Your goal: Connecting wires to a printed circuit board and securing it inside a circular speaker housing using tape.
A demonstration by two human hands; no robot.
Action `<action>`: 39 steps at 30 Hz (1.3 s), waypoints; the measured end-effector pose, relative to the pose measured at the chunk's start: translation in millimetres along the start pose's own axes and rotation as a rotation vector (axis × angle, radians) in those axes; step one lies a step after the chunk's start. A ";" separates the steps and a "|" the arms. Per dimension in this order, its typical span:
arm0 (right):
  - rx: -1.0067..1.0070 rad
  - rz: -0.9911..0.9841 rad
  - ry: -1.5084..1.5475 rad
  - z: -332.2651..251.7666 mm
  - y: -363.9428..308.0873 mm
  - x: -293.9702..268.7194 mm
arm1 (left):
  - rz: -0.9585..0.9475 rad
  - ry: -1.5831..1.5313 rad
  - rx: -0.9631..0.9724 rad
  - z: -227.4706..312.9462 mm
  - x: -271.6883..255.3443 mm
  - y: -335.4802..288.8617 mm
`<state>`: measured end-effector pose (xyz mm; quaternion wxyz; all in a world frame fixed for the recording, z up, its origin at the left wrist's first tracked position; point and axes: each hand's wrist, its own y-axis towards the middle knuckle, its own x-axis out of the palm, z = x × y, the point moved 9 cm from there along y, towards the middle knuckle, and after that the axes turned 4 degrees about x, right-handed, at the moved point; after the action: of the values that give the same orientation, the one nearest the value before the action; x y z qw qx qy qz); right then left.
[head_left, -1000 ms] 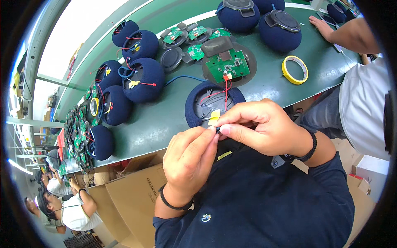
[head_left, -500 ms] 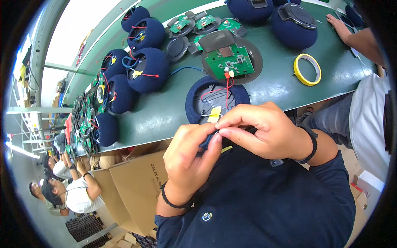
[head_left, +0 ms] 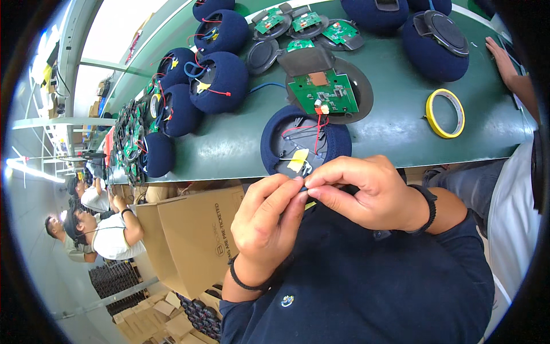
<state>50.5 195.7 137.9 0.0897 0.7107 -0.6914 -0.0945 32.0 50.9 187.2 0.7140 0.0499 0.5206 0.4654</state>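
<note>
My left hand point(head_left: 266, 221) and my right hand point(head_left: 364, 192) meet at the fingertips, both closed in a pinch. Between them shows a bit of blue cord point(head_left: 303, 188), mostly hidden by the fingers. Just beyond my fingers lies an opened round speaker shell point(head_left: 338, 140) in navy fabric, its cavity facing up. Yellow tape point(head_left: 298, 160) and thin wires sit inside it. Red wires run from the shell to a green circuit board point(head_left: 338, 94) mounted on a dark round base point(head_left: 364, 86), which rests against the shell's far side.
Several navy speaker shells point(head_left: 220, 83) with loose wires stand at left on the green table point(head_left: 217, 143). More board-bearing bases point(head_left: 341, 33) lie farther back. A yellow tape roll point(head_left: 429, 114) and a closed speaker point(head_left: 429, 57) are at right, near another person's hand point(head_left: 501, 60). A cardboard box point(head_left: 189, 246) stands below.
The view has shifted, so the table things sit differently in the picture. My hands stay pinched together; the dark blue loop seen below my fingers is now mostly hidden.
</note>
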 end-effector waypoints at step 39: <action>-0.037 0.077 -0.132 44.4 22.4 -10.8 | -0.365 0.578 -0.106 -45.1 17.1 59.0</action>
<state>17.1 206.0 101.0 0.0608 0.6740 -0.7207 -0.1505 -39.3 77.6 187.6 0.6099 -0.2153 0.6769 0.3514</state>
